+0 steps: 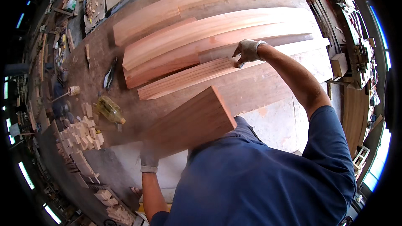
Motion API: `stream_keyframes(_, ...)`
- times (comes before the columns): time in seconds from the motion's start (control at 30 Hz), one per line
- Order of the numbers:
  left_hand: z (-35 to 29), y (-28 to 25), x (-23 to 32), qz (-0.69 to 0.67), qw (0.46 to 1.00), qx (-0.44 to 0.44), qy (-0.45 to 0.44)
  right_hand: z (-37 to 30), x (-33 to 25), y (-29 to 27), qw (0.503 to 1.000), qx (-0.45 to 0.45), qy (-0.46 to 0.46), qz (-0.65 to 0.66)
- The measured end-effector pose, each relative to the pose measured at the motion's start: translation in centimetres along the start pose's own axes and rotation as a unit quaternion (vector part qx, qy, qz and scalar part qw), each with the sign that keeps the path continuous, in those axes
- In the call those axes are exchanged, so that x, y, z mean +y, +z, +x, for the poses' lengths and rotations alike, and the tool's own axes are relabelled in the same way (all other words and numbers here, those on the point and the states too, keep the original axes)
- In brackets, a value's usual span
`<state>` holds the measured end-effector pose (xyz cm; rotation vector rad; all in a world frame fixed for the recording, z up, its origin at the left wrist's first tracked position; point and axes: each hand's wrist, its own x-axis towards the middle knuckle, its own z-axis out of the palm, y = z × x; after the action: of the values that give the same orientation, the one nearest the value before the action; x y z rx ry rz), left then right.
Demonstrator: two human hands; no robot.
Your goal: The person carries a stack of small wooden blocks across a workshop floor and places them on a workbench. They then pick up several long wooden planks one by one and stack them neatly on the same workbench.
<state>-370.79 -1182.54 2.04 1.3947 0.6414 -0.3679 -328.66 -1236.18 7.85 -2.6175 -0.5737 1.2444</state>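
My left hand [149, 160], in a pale glove, grips a broad reddish-brown wooden board [188, 121] by its lower left part. The board is tilted, held up in front of my body and partly blurred, and it hides most of the fingers. My right hand [248, 52], in a worn whitish glove, reaches out over a grooved wooden plank [188, 74] on the table. Its fingers are bent and apart, close to the plank's upper surface; whether they touch it I cannot tell. Beyond it lie curved wooden boards [167, 52] in a row.
The worktable [138, 121] carries a yellowish plastic bottle [109, 109], a pair of pliers-like tools [110, 74], a cup with a stick [73, 90] and a pile of small wood blocks [83, 134]. Another curved board [197, 2] lies at the far side. Timber lines the right.
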Motion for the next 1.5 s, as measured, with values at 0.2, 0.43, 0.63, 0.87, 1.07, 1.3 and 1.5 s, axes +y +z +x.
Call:
stream_keyframes(0.2, 6.7, 4.8, 3.1, -0.120, 0.986, 0.041, -0.112, -1.7, 1.6, 4.1, 0.986, 0.145, -0.045, 0.066)
stream_keyframes(0.43, 11.6, 5.3, 5.4, 0.105, 0.976, 0.101, -0.161, -10.7, -2.7, 12.6, 0.906, 0.346, 0.084, 0.227)
stream_keyframes(0.63, 14.3, 4.6, 8.0, 0.074, 0.969, 0.068, -0.224, -9.7, -7.2, 23.1, 0.570, 0.102, 0.047, 0.814)
stream_keyframes(0.87, 11.1, 11.7, 15.6, -0.214, 0.951, 0.108, -0.193, -7.6, -8.3, 20.3, 0.536, 0.194, 0.011, 0.821)
stream_keyframes(1.07, 9.9, 7.9, 8.1, 0.236, 0.938, 0.220, 0.124, -7.2, -8.3, 19.3, 0.595, 0.182, 0.060, 0.781)
stream_keyframes(1.3, 8.8, 31.4, 16.8, 0.631, 0.664, 0.029, 0.401, -7.2, -6.5, 20.1, 0.706, 0.252, 0.066, 0.659)
stream_keyframes(1.5, 13.8, 34.7, 16.4, 0.721, 0.580, -0.028, 0.379, -6.2, -7.0, 20.1, 0.781, 0.298, 0.032, 0.548)
